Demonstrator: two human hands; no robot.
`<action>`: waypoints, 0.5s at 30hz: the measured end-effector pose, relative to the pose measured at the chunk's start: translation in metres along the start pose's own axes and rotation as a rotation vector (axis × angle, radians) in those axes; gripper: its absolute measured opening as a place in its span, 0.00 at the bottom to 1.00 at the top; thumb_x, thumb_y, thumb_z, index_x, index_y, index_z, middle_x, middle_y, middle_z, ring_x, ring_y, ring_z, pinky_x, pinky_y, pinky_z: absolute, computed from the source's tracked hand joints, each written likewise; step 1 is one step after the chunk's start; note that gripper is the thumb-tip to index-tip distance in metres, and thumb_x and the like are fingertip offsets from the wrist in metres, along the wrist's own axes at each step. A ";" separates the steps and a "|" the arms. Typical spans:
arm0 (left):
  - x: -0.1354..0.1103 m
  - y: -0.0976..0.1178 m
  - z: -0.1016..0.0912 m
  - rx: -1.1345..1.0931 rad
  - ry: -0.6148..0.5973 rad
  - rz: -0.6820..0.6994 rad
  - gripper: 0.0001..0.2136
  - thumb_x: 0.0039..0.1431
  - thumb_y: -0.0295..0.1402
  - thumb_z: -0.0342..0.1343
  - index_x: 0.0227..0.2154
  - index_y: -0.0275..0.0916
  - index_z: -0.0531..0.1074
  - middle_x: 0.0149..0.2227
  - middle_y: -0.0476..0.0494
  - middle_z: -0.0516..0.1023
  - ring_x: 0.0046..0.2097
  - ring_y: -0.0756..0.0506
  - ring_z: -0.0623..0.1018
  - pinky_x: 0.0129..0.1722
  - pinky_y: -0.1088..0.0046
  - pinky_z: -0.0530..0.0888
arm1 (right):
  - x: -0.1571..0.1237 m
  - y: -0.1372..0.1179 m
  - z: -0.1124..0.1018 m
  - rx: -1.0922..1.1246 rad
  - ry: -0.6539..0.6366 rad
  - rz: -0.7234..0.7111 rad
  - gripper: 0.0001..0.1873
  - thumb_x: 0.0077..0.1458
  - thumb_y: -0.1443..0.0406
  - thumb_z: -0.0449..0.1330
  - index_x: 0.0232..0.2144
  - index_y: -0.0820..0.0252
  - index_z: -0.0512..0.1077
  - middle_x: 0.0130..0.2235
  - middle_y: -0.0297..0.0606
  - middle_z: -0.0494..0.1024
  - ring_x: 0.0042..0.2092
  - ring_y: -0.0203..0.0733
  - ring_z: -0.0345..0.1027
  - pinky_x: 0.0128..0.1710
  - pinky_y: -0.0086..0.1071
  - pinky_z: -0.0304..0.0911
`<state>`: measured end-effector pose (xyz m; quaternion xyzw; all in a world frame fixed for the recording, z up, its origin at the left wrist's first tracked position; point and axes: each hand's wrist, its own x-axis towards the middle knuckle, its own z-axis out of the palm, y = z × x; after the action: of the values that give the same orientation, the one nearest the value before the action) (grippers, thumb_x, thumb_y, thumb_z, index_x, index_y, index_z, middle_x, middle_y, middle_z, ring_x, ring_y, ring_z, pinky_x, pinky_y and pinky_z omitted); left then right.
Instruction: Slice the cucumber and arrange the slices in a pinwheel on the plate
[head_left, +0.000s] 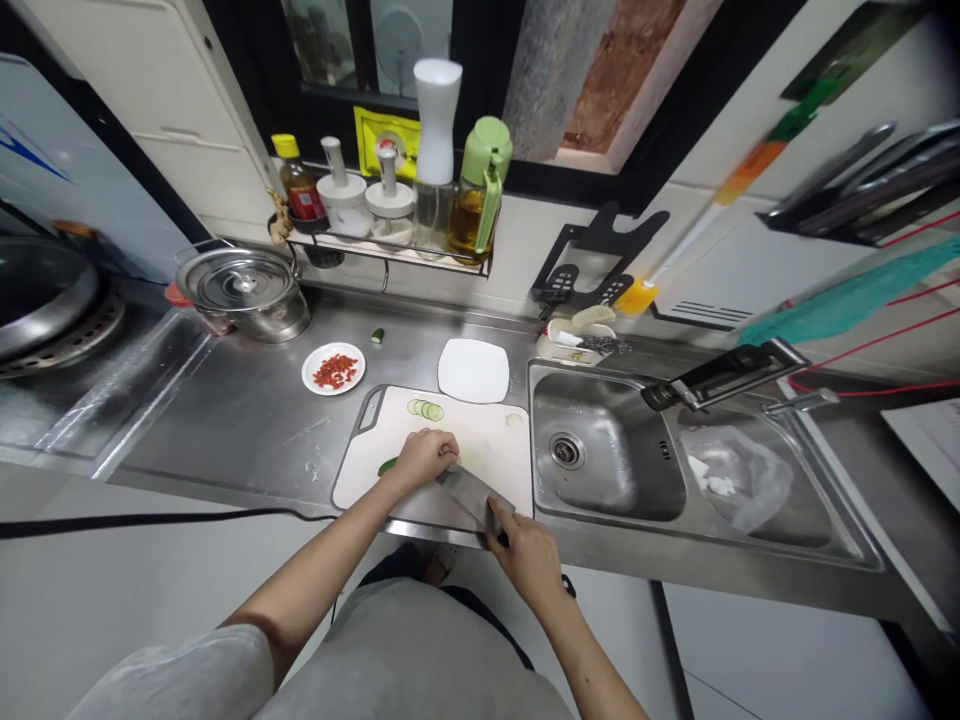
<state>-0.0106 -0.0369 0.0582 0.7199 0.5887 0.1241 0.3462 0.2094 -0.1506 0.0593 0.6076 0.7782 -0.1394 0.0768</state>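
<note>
My right hand (526, 555) is closed around the dark handle of a kitchen knife (474, 494), its broad blade slanting up and left over the white cutting board (360, 470). My left hand (424, 460) is closed by the blade's far end, fingers curled; a small pale bit shows at the fingertips, too little to identify. A green piece of cucumber (387, 466) pokes out on the left beside that hand, partly covered by it. Several overlapping cucumber slices (426, 409) lie near the board's top edge. A single pale slice (514, 420) rests at its upper right.
Behind the board are a white plate (473, 370), a plate of chopped red pieces (334, 370) and a cucumber end (377, 336). A lidded steel pot (247, 290) stands left. The sink (607, 450) adjoins the board's right side. Above hangs a condiment rack (390, 246).
</note>
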 end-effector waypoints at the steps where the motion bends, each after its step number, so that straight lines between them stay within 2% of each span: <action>1: 0.003 -0.002 0.001 -0.040 0.036 -0.049 0.04 0.52 0.33 0.57 0.29 0.44 0.76 0.30 0.50 0.79 0.36 0.46 0.76 0.40 0.71 0.68 | 0.000 0.001 0.000 0.010 -0.003 0.014 0.26 0.60 0.58 0.53 0.60 0.53 0.64 0.35 0.40 0.79 0.39 0.44 0.73 0.39 0.30 0.58; 5: 0.022 -0.018 0.003 -0.186 0.155 -0.237 0.05 0.52 0.35 0.59 0.32 0.43 0.76 0.30 0.53 0.79 0.33 0.50 0.76 0.38 0.73 0.69 | -0.003 0.005 0.004 0.044 -0.017 0.073 0.25 0.60 0.57 0.53 0.59 0.52 0.65 0.35 0.40 0.79 0.39 0.43 0.73 0.38 0.30 0.60; 8: 0.042 -0.032 0.005 -0.252 0.199 -0.310 0.06 0.52 0.32 0.58 0.34 0.42 0.76 0.31 0.51 0.79 0.33 0.50 0.76 0.36 0.75 0.69 | -0.006 0.008 0.007 0.071 0.004 0.096 0.25 0.60 0.56 0.53 0.58 0.52 0.66 0.36 0.40 0.80 0.38 0.43 0.73 0.37 0.29 0.61; 15: 0.072 -0.042 0.002 -0.121 0.163 -0.366 0.06 0.53 0.30 0.57 0.34 0.43 0.75 0.33 0.50 0.79 0.35 0.49 0.75 0.36 0.75 0.67 | -0.008 0.013 0.012 0.109 0.029 0.142 0.25 0.60 0.56 0.52 0.58 0.53 0.67 0.37 0.39 0.81 0.38 0.43 0.74 0.36 0.29 0.62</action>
<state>-0.0216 0.0325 0.0131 0.5665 0.7271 0.1519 0.3567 0.2232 -0.1593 0.0485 0.6666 0.7253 -0.1670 0.0418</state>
